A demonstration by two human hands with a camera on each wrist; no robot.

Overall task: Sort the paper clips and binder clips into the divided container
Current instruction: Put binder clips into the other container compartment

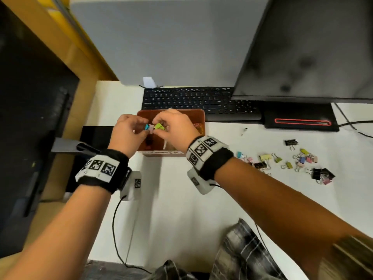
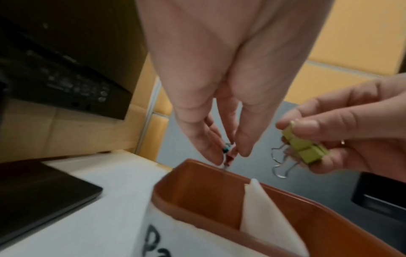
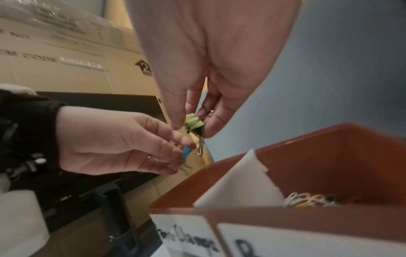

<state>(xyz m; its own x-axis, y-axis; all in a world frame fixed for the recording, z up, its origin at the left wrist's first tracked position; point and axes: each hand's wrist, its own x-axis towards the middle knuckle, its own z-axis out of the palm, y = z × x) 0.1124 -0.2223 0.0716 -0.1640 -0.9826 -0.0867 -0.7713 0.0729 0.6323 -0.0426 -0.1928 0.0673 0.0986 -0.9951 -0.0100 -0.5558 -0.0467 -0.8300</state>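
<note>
Left hand [image 1: 126, 131] pinches blue clip [image 1: 147, 127] over brown box [image 1: 198, 118]. Right hand [image 1: 173, 126] pinches green clips [image 1: 158, 126] just beside it. White divider [image 3: 238, 184] splits box; paper clips [image 3: 307, 200] in right part. More clips [image 1: 298, 161] lie on desk [image 1: 181, 199], well apart.

- The right hand [image 3: 211, 57] reaches down from twelve o'clock, pinching green binder clips [image 3: 193, 124] between thumb and fingers, wire handles hanging below.
- The left hand [image 3: 114, 144] comes in from nine o'clock, its grip closed on a blue binder clip [image 3: 186, 153], just beside the green ones.
- The brown divided container [image 3: 329, 156] sits at four o'clock, with a white divider [image 3: 239, 186] and handwritten labels [image 3: 285, 243] on its front.
- Coloured paper clips [image 3: 307, 201] lie in the compartment right of the divider.
</note>
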